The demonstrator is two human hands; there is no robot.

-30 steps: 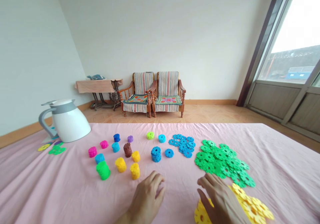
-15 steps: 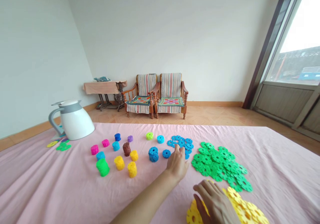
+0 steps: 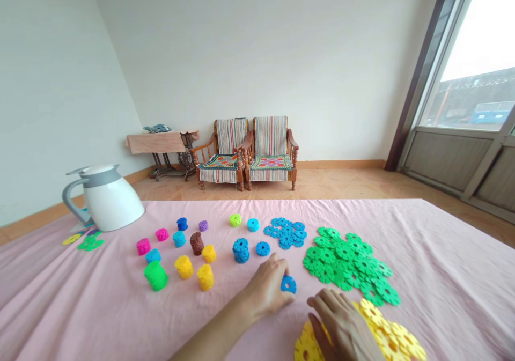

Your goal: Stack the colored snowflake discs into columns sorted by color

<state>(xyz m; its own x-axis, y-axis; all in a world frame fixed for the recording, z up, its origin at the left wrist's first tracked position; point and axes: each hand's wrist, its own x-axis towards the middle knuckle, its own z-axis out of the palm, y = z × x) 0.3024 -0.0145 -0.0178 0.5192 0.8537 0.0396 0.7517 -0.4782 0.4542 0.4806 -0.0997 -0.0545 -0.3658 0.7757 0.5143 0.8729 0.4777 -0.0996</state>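
My left hand (image 3: 267,283) pinches a blue flower-shaped disc (image 3: 288,285) between thumb and fingers, above the pink cloth. Beyond it lie a loose spread of blue discs (image 3: 285,232), a single low blue disc piece (image 3: 263,249) and a taller blue stack (image 3: 241,251). Resting over a heap of yellow discs (image 3: 392,334) is my right hand (image 3: 341,321), fingers stretched out and palm down, hiding part of the heap. A large pile of green discs (image 3: 348,262) spreads just past the right hand.
Small stacks stand to the left: green (image 3: 155,276), yellow (image 3: 184,267), brown (image 3: 197,243), pink (image 3: 143,246) and others. A white jug (image 3: 110,200) stands at the table's far left, near some loose discs (image 3: 90,243). Two wooden chairs (image 3: 271,162) are beyond the table.
My left hand has drawn back from the blue spread toward me, bringing one blue disc with it. The right hand stays over the yellow heap. The view has shifted slightly.
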